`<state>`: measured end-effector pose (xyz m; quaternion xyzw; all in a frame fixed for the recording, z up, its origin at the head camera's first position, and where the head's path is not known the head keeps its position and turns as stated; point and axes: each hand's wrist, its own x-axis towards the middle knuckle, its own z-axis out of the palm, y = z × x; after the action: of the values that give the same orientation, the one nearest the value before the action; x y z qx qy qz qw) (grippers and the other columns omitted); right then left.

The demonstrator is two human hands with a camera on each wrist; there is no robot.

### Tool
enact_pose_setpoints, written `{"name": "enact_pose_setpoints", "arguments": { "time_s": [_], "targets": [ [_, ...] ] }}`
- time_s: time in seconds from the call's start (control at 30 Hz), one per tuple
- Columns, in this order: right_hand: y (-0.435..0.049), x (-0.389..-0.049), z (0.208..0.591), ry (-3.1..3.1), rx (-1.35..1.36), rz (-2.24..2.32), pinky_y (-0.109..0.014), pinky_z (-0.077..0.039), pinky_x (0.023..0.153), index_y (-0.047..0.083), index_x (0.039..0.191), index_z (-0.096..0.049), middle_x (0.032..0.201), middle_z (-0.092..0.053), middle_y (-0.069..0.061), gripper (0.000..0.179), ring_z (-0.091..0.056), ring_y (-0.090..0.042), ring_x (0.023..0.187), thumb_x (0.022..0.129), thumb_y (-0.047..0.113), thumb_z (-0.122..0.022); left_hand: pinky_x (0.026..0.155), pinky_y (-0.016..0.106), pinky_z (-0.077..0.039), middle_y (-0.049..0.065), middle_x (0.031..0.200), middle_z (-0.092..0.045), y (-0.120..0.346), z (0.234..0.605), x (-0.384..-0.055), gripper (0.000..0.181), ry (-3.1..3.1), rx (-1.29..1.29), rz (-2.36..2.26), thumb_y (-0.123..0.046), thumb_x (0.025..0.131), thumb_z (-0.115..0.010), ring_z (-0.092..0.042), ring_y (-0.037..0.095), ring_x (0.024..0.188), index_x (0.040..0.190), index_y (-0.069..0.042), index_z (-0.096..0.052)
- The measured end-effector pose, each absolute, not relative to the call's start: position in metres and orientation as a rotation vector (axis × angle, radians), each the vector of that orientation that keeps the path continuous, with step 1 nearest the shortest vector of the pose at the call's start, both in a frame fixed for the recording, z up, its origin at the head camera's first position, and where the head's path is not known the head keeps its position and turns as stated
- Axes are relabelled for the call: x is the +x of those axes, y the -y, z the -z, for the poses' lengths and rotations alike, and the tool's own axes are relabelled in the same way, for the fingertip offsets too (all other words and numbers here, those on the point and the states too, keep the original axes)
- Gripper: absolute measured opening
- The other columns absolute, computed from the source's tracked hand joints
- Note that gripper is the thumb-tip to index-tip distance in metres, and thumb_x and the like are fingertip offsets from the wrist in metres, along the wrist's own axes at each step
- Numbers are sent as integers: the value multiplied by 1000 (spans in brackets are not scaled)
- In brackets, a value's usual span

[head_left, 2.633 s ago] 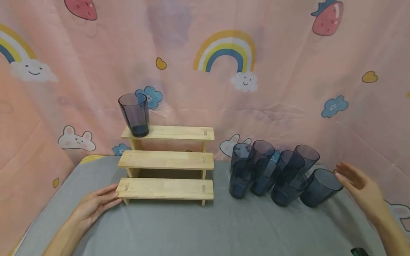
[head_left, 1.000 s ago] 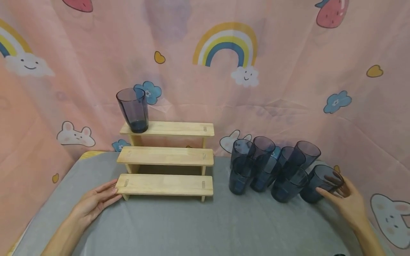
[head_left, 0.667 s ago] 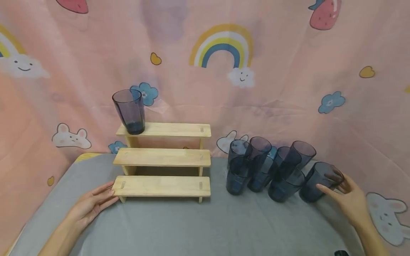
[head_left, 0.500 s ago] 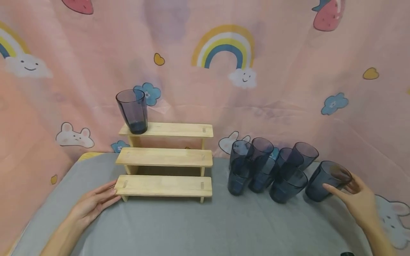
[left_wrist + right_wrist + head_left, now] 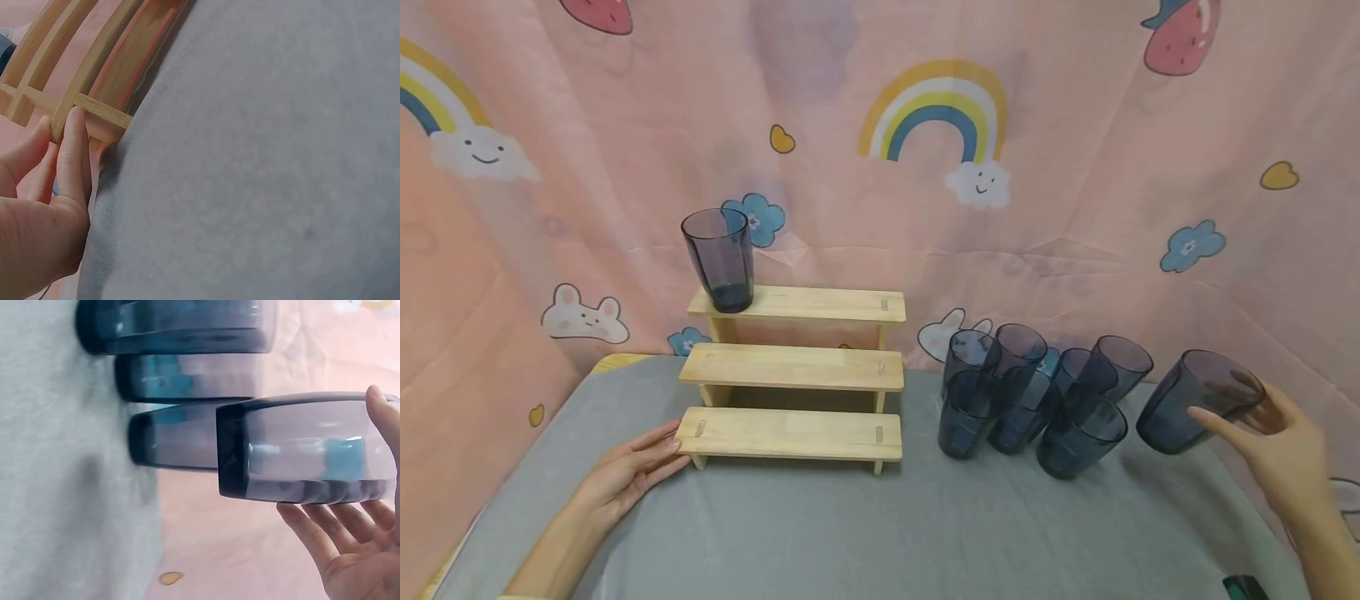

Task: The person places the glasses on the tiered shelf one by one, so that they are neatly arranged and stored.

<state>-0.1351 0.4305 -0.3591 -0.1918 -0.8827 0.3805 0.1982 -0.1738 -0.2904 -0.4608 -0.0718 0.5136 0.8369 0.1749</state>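
Note:
My right hand grips a dark blue-purple glass tumbler, thumb on one side and fingers on the other. The glass is tilted and off the table; the right wrist view shows this tumbler apart from the cloth. My left hand pinches the left end of the lowest step on a three-tier wooden stand. Seen from the left wrist, the thumb and fingers lie on opposite faces of that step. Another matching tumbler stands upright at the left end of the top step.
Several more tumblers stand close together right of the stand. Grey cloth covers the table. A pink patterned curtain hangs behind and at the sides. A small dark object lies near the lower right edge.
My right hand has reached the rightmost tumbler, gripped it and lifted it up and to the right, away from the group. My left hand has stayed on the stand.

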Motion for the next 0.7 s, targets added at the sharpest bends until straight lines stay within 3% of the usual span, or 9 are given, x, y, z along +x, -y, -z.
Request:
{"name": "enact_pose_setpoints", "arguments": {
  "time_s": [0.07, 0.17, 0.3, 0.37, 0.4, 0.47, 0.53, 0.6, 0.7],
  "targets": [
    [-429, -135, 353, 2473, -530, -1047, -58, -31, 112, 33, 154, -28, 157, -29, -7, 79, -29, -41, 141, 90, 32, -73, 102, 35, -51, -6, 120, -55, 290, 461, -174, 25, -1478, -221, -2359, -1, 97, -60, -65, 13, 105, 105, -24, -67],
    [-426, -136, 344, 2482, -509, -995, -38, -35, 114, 33, 153, -32, 155, -34, -1, 77, -35, -30, 141, 89, 33, -74, 103, 35, -50, 6, 137, -44, 289, 461, -174, 29, -1503, -240, -2340, -3, 97, -60, -64, 12, 105, 121, -20, -60],
    [-422, -138, 333, 2462, -445, -992, -26, -34, 114, 34, 152, -35, 153, -38, 4, 75, -37, -18, 140, 88, 30, -76, 104, 34, -49, 21, 157, -10, 287, 459, -174, 60, -1522, -253, -2315, -3, 99, -57, -64, 10, 104, 151, -9, -27],
    [-418, -141, 328, 2452, -424, -1019, -33, -32, 117, 34, 152, -34, 153, -37, 3, 76, -36, -18, 141, 88, 30, -76, 104, 34, -49, 20, 159, 2, 286, 458, -174, 56, -1508, -253, -2319, -3, 99, -56, -64, 9, 104, 149, -10, -32],
    [-415, -142, 325, 2453, -418, -1025, -39, -31, 118, 34, 152, -34, 154, -35, 1, 77, -34, -22, 142, 88, 29, -76, 103, 34, -50, 20, 160, 3, 287, 458, -174, 47, -1498, -257, -2325, -2, 99, -56, -64, 10, 103, 143, -14, -43],
    [-409, -145, 321, 2463, -409, -1026, -46, -29, 118, 35, 152, -33, 155, -35, 0, 77, -32, -24, 143, 88, 31, -76, 103, 34, -50, 20, 158, -5, 287, 459, -174, 30, -1489, -270, -2333, -2, 99, -57, -64, 10, 104, 123, -20, -61],
    [-404, -145, 317, 2478, -390, -1028, -51, -29, 118, 36, 152, -33, 154, -36, 1, 77, -33, -21, 143, 88, 31, -76, 103, 35, -50, 19, 158, -8, 288, 460, -173, 24, -1483, -269, -2340, -2, 98, -58, -64, 11, 104, 109, -22, -66],
    [-399, -146, 313, 2484, -349, -1036, -54, -29, 117, 36, 151, -34, 150, -41, 7, 77, -36, -13, 140, 87, 30, -77, 103, 35, -50, 19, 158, -8, 287, 460, -173, 32, -1499, -268, -2332, -2, 98, -58, -64, 11, 104, 125, -19, -60],
    [-390, -147, 308, 2496, -299, -1063, -56, -30, 116, 37, 150, -36, 133, -52, 21, 77, -43, 2, 127, 86, 31, -78, 103, 34, -49, 19, 159, -2, 287, 459, -173, 56, -1517, -241, -2319, -4, 99, -57, -64, 10, 105, 149, -9, -32]
  ]
}}
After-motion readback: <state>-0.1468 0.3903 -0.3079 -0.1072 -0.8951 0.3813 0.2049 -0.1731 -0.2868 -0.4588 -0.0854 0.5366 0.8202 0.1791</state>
